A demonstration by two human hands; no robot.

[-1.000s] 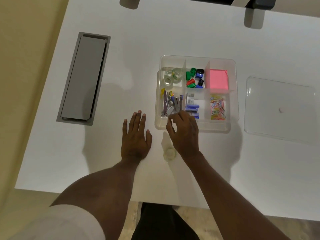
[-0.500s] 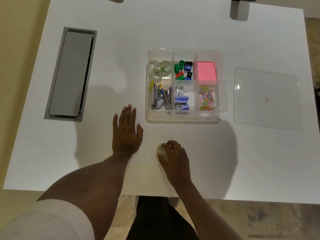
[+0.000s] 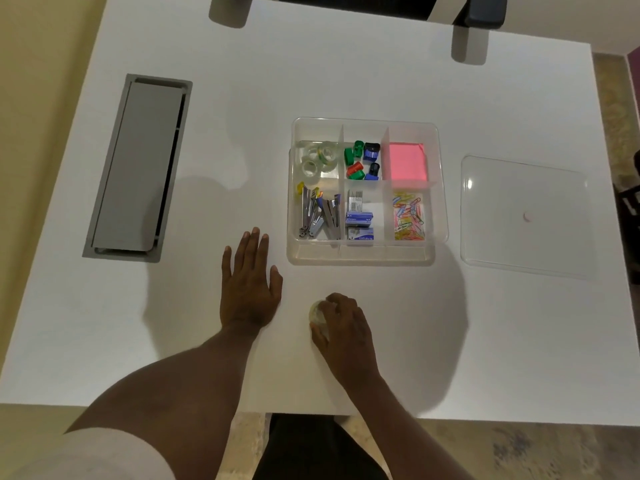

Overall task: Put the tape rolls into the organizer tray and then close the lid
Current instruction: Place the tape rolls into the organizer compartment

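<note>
Near the front edge of the table (image 3: pixel 346 81), the person's right hand (image 3: pixel 343 327) is curling its fingers (image 3: pixel 334 301) over a clear tape roll (image 3: pixel 317 315) that is resting on the tabletop; the grip looks closed on the roll, though the hand is hiding most of it. Just to the left, the left hand (image 3: pixel 249 289) is lying flat on the table, fingers stretched out and holding nothing. Further back, toward the middle of the table, the organizer tray (image 3: pixel 360 258) is sitting open, with other tape rolls (image 3: pixel 318 159) already lying in its far-left compartment. The lid (image 3: pixel 526 216) is lying flat by the table's right edge, apart from the tray. The step in hand seems to be picking up this roll. Next, it likely needs lifting and carrying forward over the tray's near wall to the far-left compartment, then the lid needs fetching.
</note>
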